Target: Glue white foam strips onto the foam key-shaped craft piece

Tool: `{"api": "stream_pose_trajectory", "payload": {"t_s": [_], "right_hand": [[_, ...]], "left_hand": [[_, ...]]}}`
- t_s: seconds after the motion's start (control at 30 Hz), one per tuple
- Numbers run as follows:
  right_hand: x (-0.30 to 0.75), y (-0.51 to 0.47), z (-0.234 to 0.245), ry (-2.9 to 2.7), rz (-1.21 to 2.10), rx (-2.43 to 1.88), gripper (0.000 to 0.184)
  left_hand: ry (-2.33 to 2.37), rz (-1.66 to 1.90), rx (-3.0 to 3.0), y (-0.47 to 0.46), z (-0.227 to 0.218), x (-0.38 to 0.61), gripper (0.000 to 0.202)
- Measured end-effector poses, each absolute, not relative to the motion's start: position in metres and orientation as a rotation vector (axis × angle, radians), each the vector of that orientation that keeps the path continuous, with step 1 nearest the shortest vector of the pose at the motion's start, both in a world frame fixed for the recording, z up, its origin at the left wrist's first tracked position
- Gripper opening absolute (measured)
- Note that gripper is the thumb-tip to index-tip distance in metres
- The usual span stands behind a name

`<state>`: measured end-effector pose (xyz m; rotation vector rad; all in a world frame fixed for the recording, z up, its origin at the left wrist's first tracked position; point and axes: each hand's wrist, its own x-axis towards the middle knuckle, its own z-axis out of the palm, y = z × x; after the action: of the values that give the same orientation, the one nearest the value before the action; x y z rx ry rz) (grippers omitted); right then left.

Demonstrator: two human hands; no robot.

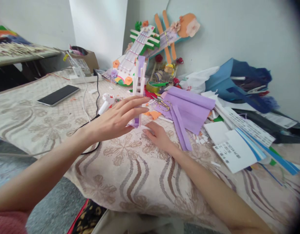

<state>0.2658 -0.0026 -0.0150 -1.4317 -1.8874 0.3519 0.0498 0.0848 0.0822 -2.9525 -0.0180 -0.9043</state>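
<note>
A small upright model [139,81] of white strips and purple paper, like a miniature stringed instrument, stands on the table in front of me. My left hand [117,118] reaches across it from the left, fingers stretched out and thumb low by its foot. This hand hides the middle of the model; whether it touches cannot be told. At the white base, my right hand [158,135] rests on the cloth with thumb and bent fingers closed on the base edge. Left of the model lies a white hot glue gun [106,103], partly behind my left hand.
Purple crepe paper [189,107] and scissors [164,104] lie right of the model. A phone [58,95] is at the left. Cards and paper strips [235,151] crowd the right. Two large craft instruments [137,48] lean on the wall. A black cord [97,97] crosses the tablecloth.
</note>
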Motion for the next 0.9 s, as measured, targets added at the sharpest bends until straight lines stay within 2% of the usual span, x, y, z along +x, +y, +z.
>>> {"api": "stream_pose_trajectory", "payload": {"t_s": [0.23, 0.63, 0.9], "right_hand": [[0.267, -0.003, -0.011, -1.858, 0.417, -1.468, 0.016], [0.274, -0.003, 0.007, -1.878, 0.537, -1.470, 0.030], [0.279, 0.003, 0.019, -1.833, 0.655, -1.448, 0.025]], "left_hand": [[0.017, -0.878, -2.954, 0.087, 0.079, 0.050, 0.067], [0.013, -0.867, -2.952, 0.088, 0.083, 0.049, 0.064], [0.024, -0.876, -2.948, 0.090, 0.082, 0.051, 0.059]]}}
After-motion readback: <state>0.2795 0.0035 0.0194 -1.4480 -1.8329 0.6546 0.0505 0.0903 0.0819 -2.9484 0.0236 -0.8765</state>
